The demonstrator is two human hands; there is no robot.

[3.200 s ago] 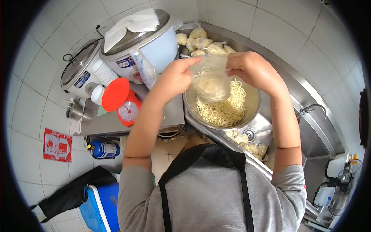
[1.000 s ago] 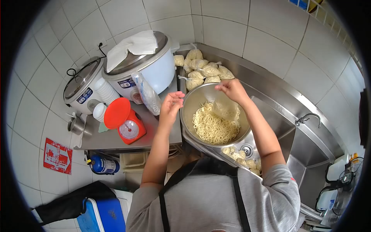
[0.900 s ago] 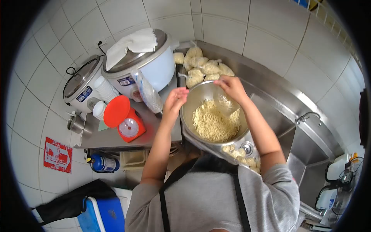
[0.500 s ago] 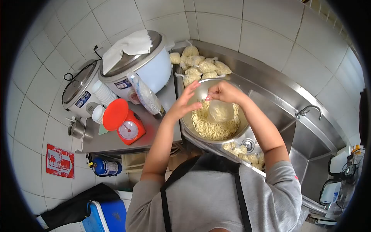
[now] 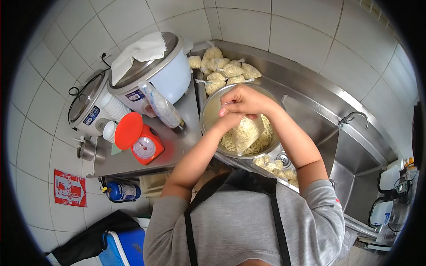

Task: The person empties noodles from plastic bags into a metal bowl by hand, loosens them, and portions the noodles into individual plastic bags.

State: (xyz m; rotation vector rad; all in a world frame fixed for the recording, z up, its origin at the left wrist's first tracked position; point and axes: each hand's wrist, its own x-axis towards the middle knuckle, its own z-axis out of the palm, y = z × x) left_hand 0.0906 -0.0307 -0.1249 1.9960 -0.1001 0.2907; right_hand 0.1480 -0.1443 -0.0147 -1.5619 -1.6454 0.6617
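Note:
A clear plastic bag of noodles (image 5: 245, 136) hangs over a large steel bowl (image 5: 203, 116). My right hand (image 5: 245, 100) is closed at the bag's neck, its fingers bent over the top. Just below it, my left hand (image 5: 231, 119) is wrapped round the upper part of the bag; its fingertips are partly hidden. Loose noodles (image 5: 266, 137) lie in the bowl beneath and behind the bag.
Several tied noodle bags (image 5: 230, 68) are piled behind the bowl, and more small bags (image 5: 277, 168) lie in front. A red scale (image 5: 144, 148), a roll of plastic bags (image 5: 162, 106) and rice cookers (image 5: 164, 75) stand left. A sink with a tap (image 5: 353, 119) is right.
My left hand was spread open beside the bag and has now closed round its upper part. My right hand has moved left and up, and the two hands have come together.

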